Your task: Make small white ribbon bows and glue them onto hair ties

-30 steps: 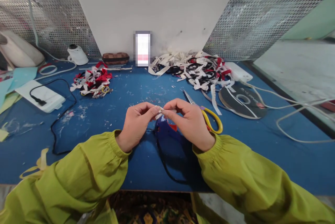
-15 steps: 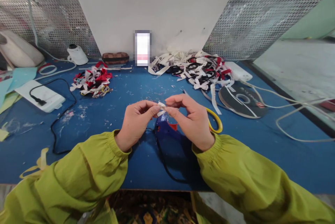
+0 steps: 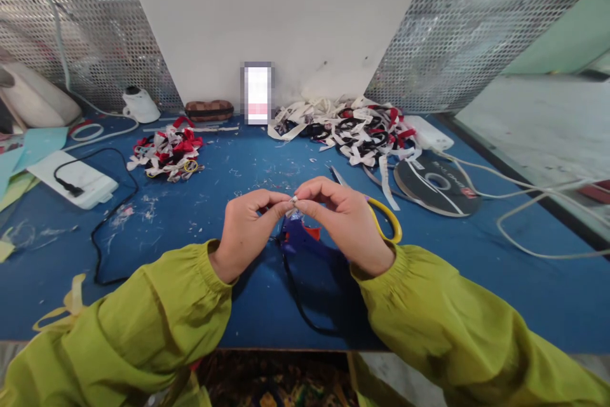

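Note:
Between the fingertips of my left hand (image 3: 255,223) and my right hand (image 3: 340,216) is a small piece of white ribbon (image 3: 293,200), mostly covered by the fingers. Both hands are closed in a pinch, thumbs against index fingers, tips touching over the middle of the blue table (image 3: 190,223). Just beneath them lies a blue glue gun (image 3: 300,237) with an orange trigger, partly hidden by my right hand. Yellow-handled scissors (image 3: 391,223) lie beside my right wrist, their blades pointing away from me.
Red and white ribbon bows (image 3: 174,150) are heaped at the left. A larger pile of ribbons and hair ties (image 3: 362,131) lies at the back right, near a black ribbon reel (image 3: 436,183). A phone (image 3: 258,93) leans on the white board. Cables run along both sides.
My fingertips have closed together over the white ribbon, so less of it shows. The right fingers have come nearer the left. The view has shifted slightly.

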The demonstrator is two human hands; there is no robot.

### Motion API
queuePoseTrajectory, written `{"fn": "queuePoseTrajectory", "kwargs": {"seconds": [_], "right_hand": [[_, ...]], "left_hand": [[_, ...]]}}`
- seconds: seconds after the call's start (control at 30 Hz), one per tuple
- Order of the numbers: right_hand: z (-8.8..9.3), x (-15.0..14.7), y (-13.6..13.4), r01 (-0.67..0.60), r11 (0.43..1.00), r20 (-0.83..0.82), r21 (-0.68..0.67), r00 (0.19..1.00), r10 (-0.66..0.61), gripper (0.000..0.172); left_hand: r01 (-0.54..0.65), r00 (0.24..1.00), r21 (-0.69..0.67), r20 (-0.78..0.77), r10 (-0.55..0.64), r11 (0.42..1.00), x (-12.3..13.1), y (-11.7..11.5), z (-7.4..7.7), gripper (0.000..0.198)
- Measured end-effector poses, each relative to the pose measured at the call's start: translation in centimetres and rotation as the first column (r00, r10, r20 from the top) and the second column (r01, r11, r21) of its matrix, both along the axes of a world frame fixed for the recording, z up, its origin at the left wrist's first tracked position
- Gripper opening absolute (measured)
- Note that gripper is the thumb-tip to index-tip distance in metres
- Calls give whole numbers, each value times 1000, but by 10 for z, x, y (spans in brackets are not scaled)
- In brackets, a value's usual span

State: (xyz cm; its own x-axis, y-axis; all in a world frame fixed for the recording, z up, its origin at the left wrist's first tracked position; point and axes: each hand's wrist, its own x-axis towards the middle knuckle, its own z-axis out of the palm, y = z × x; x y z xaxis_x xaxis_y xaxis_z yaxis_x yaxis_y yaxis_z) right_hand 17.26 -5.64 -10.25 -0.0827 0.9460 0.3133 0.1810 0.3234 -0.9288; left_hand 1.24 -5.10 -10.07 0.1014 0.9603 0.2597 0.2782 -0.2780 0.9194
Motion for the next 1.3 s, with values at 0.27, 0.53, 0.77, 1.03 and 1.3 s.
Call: {"fn": "queuePoseTrajectory", "kwargs": {"seconds": [0.27,0.53,0.77,1.03,1.3], "right_hand": [[-2,-1,2,33,999,15,23,999,-33,6],[-4,-2,3,19,1000,-9,-6,1000,-19,9],[-4,-5,2,-80,976,-160,-203,986,48,21],[-3,-6,2,-42,984,-68,-174,997,31,18],[-3,-9,2,-126,964,-189,-233,979,82,23]], "left_hand": [[-1,997,128,-78,11,992,-1,1,-4,9],[55,973,369,-229,34,928,-1,-1,-4,16],[31,962,442,-257,93,896,-1,-3,-2,14],[20,945,491,-294,144,871,-1,-3,-3,16],[28,941,529,-299,156,848,0,-4,-4,18]]}}
